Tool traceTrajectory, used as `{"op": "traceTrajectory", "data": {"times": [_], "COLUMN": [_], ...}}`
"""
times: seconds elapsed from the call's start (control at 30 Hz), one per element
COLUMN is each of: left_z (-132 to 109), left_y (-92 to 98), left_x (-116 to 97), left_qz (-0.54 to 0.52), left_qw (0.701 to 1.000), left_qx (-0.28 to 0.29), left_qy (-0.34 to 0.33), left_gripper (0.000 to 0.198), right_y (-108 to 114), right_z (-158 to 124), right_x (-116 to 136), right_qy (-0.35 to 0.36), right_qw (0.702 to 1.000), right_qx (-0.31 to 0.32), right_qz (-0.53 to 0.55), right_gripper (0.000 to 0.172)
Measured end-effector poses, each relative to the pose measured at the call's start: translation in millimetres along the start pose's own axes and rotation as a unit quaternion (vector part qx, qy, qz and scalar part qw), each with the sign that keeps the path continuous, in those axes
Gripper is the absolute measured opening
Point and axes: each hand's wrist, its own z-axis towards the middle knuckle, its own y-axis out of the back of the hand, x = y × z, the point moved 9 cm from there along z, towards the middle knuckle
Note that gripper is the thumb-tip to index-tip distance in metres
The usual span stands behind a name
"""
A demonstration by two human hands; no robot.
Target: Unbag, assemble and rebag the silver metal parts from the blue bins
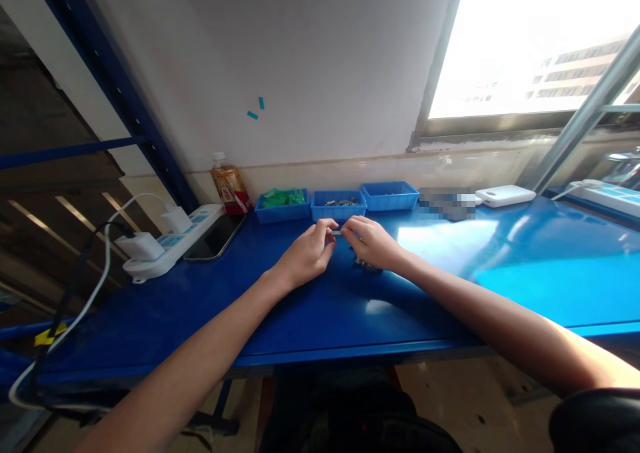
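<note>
Over the middle of the blue table, my left hand (pixel 311 251) and my right hand (pixel 369 241) meet with fingertips pinched. Between them is a small, light, thin piece (pixel 337 233), each hand closed on one end of it. Its exact kind is too small to make out. Below my right palm lie several small metal parts (pixel 364 262) on the table, partly hidden by that hand. Just beyond my hands stands a blue bin (pixel 339 211) with small grey metal parts inside.
Left of that bin is another blue bin (pixel 283 214) of green pieces; to its right, a third bin (pixel 391 203). A drink bottle (pixel 230 185), a phone (pixel 214 238) and a power strip (pixel 175 247) stand at left. A white device (pixel 506 196) lies at the back right.
</note>
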Motion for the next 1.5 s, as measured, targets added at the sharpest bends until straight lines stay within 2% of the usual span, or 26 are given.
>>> {"op": "traceTrajectory", "data": {"times": [0.13,0.27,0.3,0.37,0.5,0.6,0.67,0.73,0.83,0.93,1.03,1.17,1.3,1.5], "left_z": [1.0,2.5,2.8,3.1,2.4,0.6,-0.2,1.0,7.8,14.7,19.3,16.8,13.4,14.5], "left_y": [1.7,8.3,8.9,7.4,1.8,-1.3,-6.0,-14.5,-33.4,-54.9,-63.2,-56.3,-52.0,-51.2], "left_x": [-0.5,-0.9,-1.6,-2.9,-2.5,-0.9,-0.5,-3.3,-16.5,-33.4,-36.3,-23.7,-16.1,-16.1], "left_qz": [0.054,0.112,0.116,0.115,0.095,0.069,0.053,0.049,0.070,0.085,0.064,0.049,0.051,0.077], "left_qw": [0.998,0.993,0.993,0.993,0.995,0.997,0.998,0.997,0.989,0.971,0.970,0.980,0.981,0.977], "left_qx": [0.008,-0.005,-0.006,0.003,0.028,0.026,0.031,0.052,0.108,0.167,0.176,0.150,0.156,0.175], "left_qy": [0.010,0.026,0.024,0.017,0.016,0.020,0.016,-0.003,-0.069,-0.149,-0.158,-0.120,-0.107,-0.099], "left_gripper": [0.016,0.021,0.023,0.025,0.030,0.031,0.035,0.043,0.054,0.050,0.038,0.031,0.030,0.030], "right_y": [-1.0,1.2,2.1,3.9,8.7,25.3,47.6,73.6,105.6,120.3,121.0,116.3,110.4,101.0], "right_z": [0.3,-1.6,-2.3,-3.6,-2.4,4.3,10.3,14.4,12.1,1.1,-12.3,-26.3,-28.8,-29.9], "right_x": [1.6,1.6,2.0,5.0,15.3,19.1,14.5,1.2,-34.9,-82.4,-128.0,-167.1,-178.0,-191.5], "right_qy": [0.003,-0.018,-0.019,-0.005,0.059,0.100,0.100,0.074,0.005,-0.072,-0.139,-0.203,-0.224,-0.246], "right_qw": [1.000,0.999,0.999,0.999,0.998,0.994,0.989,0.981,0.963,0.947,0.941,0.935,0.935,0.932], "right_qx": [0.003,-0.003,-0.006,-0.012,-0.013,-0.041,-0.098,-0.169,-0.260,-0.297,-0.282,-0.253,-0.236,-0.218], "right_qz": [0.009,0.044,0.047,0.042,0.013,-0.024,-0.043,-0.052,-0.070,-0.100,-0.128,-0.142,-0.141,-0.150], "right_gripper": [0.028,0.015,0.017,0.019,0.008,0.010,0.014,0.014,0.015,0.019,0.017,0.015,0.017,0.019]}}
